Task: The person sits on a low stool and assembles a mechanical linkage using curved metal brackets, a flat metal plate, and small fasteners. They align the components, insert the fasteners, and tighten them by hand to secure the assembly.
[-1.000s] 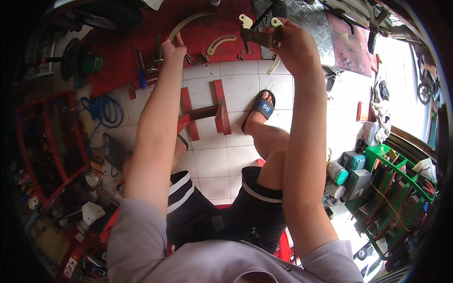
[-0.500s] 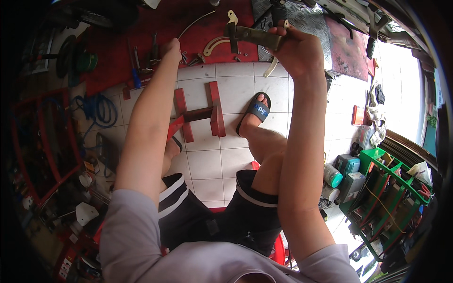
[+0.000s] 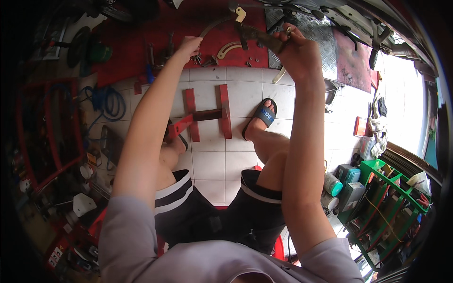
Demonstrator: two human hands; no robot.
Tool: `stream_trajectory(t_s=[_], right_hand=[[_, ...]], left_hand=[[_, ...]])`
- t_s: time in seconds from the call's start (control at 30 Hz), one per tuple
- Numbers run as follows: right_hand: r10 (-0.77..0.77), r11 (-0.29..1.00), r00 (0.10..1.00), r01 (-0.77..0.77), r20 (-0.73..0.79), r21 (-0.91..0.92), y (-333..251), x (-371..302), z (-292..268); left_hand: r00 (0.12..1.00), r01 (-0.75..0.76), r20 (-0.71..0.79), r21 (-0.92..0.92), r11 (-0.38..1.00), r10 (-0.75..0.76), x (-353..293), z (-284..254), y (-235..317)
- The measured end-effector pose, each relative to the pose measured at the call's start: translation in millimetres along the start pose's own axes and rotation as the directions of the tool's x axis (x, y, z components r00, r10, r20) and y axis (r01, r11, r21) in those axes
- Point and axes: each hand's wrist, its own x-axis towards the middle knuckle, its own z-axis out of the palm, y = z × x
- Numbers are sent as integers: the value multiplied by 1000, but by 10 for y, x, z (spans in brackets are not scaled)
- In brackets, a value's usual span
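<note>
Two-handed over a red platform (image 3: pixel 125 59), grips one end of a thin curved strip (image 3: pixel 216 25) in the closed fingers of the left hand (image 3: pixel 190 47) and pinches a dark metal bracket (image 3: pixel 261 37) between thumb and fingers of the right hand (image 3: pixel 301 49). Holds both pieces up at once, by the look of it the step in hand, with the strip's far end close by the bracket's pale tab (image 3: pixel 240 15); cannot tell whether touching. Probably calls for a firm hold on both before any shift, with the strip's free end kept from snagging on the tab. Below the right hand, a pale strip end (image 3: pixel 279 76), perhaps joined to the bracket. Flat on the red surface between the hands, a slotted arc (image 3: pixel 230 48); nearer the edge, loose bolts (image 3: pixel 211 61) and small nuts (image 3: pixel 249 62), easily knocked by a low sweep. On the floor, between sandalled feet (image 3: pixel 261 118), a red stand (image 3: pixel 207 115), in the way of any step forward. Off left, a coiled blue hose (image 3: pixel 106 104); off right, a green rack (image 3: pixel 377 166).
</note>
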Motion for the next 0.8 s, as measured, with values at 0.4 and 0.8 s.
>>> stream_trajectory(t_s=[0.4,0.8], right_hand=[[207,971,943,-231,261,64,420,-123,329],[348,774,896,-110,275,-623,406,-158,464]], left_hand=[[941,-61,202,-690,721,273,-1986,156,601],[833,-545,112,5,838,541,-2042,-412,587]])
